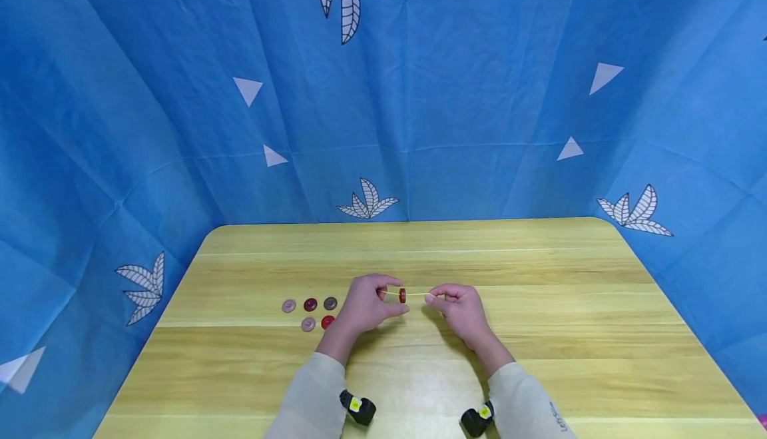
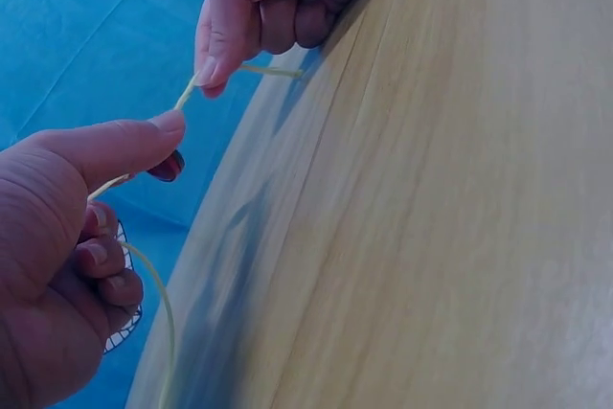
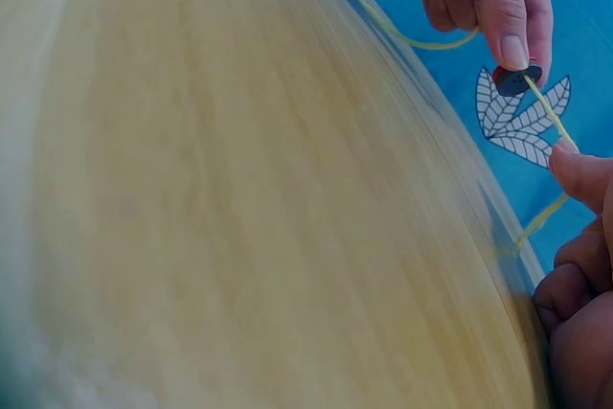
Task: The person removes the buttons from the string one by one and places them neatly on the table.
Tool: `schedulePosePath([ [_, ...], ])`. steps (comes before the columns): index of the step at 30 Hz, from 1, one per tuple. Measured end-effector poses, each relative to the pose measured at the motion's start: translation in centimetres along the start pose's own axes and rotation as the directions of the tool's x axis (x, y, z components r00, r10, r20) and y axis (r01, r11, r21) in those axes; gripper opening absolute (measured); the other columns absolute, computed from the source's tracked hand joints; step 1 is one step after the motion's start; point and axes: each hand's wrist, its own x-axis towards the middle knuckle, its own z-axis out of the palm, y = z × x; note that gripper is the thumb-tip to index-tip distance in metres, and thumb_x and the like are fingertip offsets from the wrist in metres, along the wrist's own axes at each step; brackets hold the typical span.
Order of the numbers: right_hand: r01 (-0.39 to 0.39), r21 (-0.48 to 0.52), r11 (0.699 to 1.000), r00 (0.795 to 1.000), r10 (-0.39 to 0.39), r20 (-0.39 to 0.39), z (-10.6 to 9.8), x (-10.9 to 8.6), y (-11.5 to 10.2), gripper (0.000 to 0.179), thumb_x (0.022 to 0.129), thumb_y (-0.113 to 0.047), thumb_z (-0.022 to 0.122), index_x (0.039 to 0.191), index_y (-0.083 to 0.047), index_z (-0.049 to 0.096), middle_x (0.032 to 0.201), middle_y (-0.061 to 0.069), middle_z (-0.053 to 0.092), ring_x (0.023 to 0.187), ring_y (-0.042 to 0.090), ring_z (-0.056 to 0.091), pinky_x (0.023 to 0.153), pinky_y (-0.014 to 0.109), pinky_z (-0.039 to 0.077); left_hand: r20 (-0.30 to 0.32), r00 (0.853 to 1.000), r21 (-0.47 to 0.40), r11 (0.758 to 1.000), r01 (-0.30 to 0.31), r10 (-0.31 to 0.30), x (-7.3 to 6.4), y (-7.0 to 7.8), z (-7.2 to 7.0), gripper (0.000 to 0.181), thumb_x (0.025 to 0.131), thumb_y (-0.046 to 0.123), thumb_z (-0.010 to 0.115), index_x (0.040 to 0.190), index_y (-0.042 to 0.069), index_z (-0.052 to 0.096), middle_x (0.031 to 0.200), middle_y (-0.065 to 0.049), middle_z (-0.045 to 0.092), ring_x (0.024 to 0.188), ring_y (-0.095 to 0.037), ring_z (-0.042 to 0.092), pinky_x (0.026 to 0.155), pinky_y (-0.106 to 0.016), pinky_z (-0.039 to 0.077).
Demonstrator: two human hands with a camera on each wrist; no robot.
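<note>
A thin yellow string [image 1: 417, 294] is stretched between the two hands above the table. Dark and red buttons [image 1: 402, 296] hang on it edge-on, threaded through; how many cannot be told. My left hand [image 1: 367, 302] has its thumb and index finger on either side of the buttons, while its other fingers curl round the string. In the right wrist view, a dark button face [image 3: 517, 80] shows by the left thumb, with red behind it. My right hand [image 1: 458, 307] pinches the string between thumb and index finger, and a short end sticks out beyond them.
Left of the left hand, several loose buttons lie on the wooden table [image 1: 539, 339]: pink [image 1: 289, 306], maroon [image 1: 309, 304], grey [image 1: 330, 303] and red [image 1: 327, 322]. A blue patterned cloth [image 1: 455, 92] hangs behind and beside the table.
</note>
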Motion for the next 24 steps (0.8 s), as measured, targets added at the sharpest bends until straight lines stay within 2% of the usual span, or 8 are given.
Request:
schedulePosePath([
  [6,-0.007,0.001,1.0,1.0,0.007,0.003,-0.07,-0.09,0.04,0.005,0.086,-0.008,0.079,0.086,-0.003,0.078,0.052,-0.002,0.038,0.05,0.011,0.034,0.054,0.027,0.035,-0.011,1.0,0.046,0.999,-0.021,0.022,0.04,-0.01,0.12,0.034,0.077,0.018,0.088,0.108,0.008,0.078,0.065,0.001,0.046,0.058,-0.012,0.041,0.052,-0.026,0.035],
  [14,-0.017,-0.003,1.0,1.0,0.017,0.009,-0.06,-0.04,-0.03,0.006,0.086,-0.009,0.079,0.089,-0.004,0.078,0.053,-0.001,0.038,0.05,0.012,0.035,0.057,0.028,0.037,-0.012,1.0,0.052,0.998,0.017,-0.016,-0.01,-0.05,-0.11,0.029,0.077,0.021,0.089,0.102,0.013,0.078,0.064,0.001,0.046,0.057,-0.013,0.041,0.053,-0.027,0.037],
  [24,-0.021,-0.007,1.0,1.0,0.021,0.0,-0.05,-0.08,-0.1,0.005,0.086,-0.009,0.079,0.088,-0.004,0.078,0.052,-0.001,0.037,0.049,0.012,0.032,0.056,0.028,0.035,-0.031,0.998,0.074,0.996,0.053,-0.051,-0.29,-0.32,-0.71,0.033,0.075,0.023,0.09,0.102,0.008,0.077,0.069,0.001,0.049,0.062,-0.014,0.043,0.056,-0.029,0.037],
])
